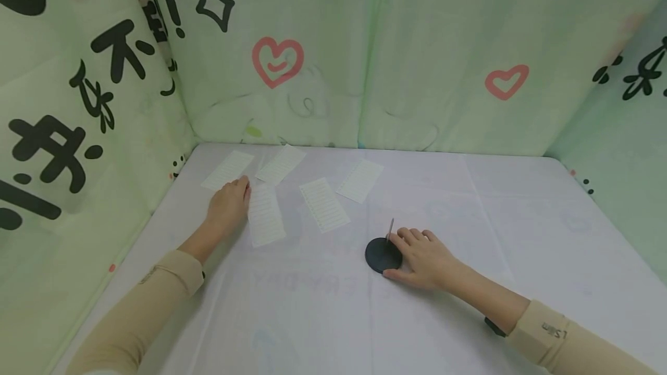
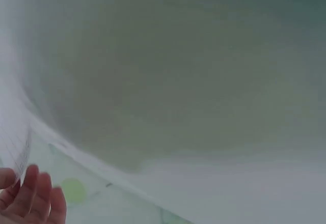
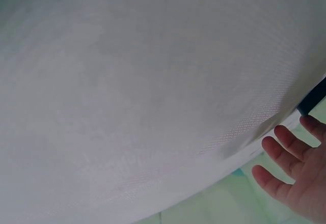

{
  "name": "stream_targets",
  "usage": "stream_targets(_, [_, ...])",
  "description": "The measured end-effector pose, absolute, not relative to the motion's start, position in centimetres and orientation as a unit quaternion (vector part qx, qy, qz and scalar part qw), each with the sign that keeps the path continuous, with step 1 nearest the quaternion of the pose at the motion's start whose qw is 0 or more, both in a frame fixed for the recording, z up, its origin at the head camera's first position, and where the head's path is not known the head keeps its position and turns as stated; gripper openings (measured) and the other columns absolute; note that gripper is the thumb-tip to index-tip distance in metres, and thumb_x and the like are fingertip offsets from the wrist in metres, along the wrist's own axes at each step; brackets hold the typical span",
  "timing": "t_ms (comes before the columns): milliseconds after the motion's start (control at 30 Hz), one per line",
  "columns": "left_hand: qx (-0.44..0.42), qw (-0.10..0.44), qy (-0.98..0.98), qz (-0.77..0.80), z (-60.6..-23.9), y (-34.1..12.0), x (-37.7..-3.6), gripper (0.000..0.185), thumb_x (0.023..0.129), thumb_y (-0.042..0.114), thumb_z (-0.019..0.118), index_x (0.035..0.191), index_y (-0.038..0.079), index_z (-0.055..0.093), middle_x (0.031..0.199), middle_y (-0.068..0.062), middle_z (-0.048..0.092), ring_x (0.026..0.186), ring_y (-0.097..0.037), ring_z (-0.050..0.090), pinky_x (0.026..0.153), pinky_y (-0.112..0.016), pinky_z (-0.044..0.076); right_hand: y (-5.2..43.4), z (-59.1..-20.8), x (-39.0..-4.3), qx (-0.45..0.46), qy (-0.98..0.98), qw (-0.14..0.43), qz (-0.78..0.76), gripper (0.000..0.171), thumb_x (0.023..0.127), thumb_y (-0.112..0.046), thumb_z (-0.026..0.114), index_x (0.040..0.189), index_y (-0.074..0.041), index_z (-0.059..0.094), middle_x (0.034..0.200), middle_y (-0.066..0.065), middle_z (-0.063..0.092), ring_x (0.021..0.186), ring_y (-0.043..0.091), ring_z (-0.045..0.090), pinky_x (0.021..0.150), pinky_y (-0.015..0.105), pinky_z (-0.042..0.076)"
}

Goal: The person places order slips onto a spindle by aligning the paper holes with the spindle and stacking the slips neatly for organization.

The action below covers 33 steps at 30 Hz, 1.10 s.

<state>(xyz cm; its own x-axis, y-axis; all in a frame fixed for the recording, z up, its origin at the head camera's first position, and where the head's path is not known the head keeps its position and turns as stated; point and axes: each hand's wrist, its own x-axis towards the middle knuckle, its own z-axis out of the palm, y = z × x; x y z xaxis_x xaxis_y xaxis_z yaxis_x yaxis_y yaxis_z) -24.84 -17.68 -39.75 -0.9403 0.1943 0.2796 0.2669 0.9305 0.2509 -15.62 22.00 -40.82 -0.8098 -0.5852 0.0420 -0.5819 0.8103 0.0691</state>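
**Two hands on a white table**

The left hand (image 1: 228, 204) lay flat with straight fingers, touching a lined paper slip (image 1: 264, 214). The right hand (image 1: 424, 258) rested relaxed beside a black round base (image 1: 382, 254), fingers against its thin upright spike (image 1: 390, 229). Four other slips (image 1: 324, 204) lay spread on the table (image 1: 469, 213), near the back wall.

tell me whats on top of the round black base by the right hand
A thin upright spike rises from the flat round black base. The right hand rests on its right edge, covering that part; no paper is on it.
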Motion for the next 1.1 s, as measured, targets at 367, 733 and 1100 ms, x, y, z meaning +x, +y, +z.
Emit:
stream_targets(367, [-0.075, -0.025, -0.842, -0.533, -36.6, -16.1, -25.5, 0.017, 0.096, 0.008, 0.044, 0.102, -0.007, 0.047, 0.075, -0.019, 0.062, 0.061, -0.02, 0.064, 0.056, -0.028, 0.054, 22.0, -40.7, -15.6, 0.306, -0.951, 0.03, -0.024, 0.071, 0.082, -0.059, 0.052, 0.125, -0.002, 0.049, 0.116, 0.012, 0.049, 0.105, 0.027, 0.048, 0.087, 0.047, 0.038])
stream_targets(733, [-0.062, -0.115, -0.789, -0.6, -34.9, -14.5, -25.0, 0.023, 0.098, 0.015, 0.041, 0.112, -0.004, 0.04, 0.071, -0.01, 0.06, 0.059, -0.017, 0.064, 0.061, -0.034, 0.055, 22.1, -40.6, -15.5, 0.303, -0.953, 0.025, -0.02, 0.072, 0.082, -0.059, 0.052, 0.126, -0.003, 0.048, 0.118, 0.012, 0.05, 0.107, 0.028, 0.048, 0.088, 0.048, 0.038])
stream_targets(1100, [-0.086, -0.178, -0.736, -0.648, -33.8, -12.7, -24.2, 0.017, 0.1, 0.017, 0.035, 0.109, 0.003, 0.036, 0.081, -0.014, 0.057, 0.066, -0.024, 0.066, 0.067, -0.042, 0.054, 22.1, -40.6, -15.5, 0.299, -0.954, 0.021, -0.025, 0.073, 0.082, -0.061, 0.051, 0.126, -0.002, 0.048, 0.118, 0.012, 0.049, 0.106, 0.027, 0.048, 0.087, 0.048, 0.038])
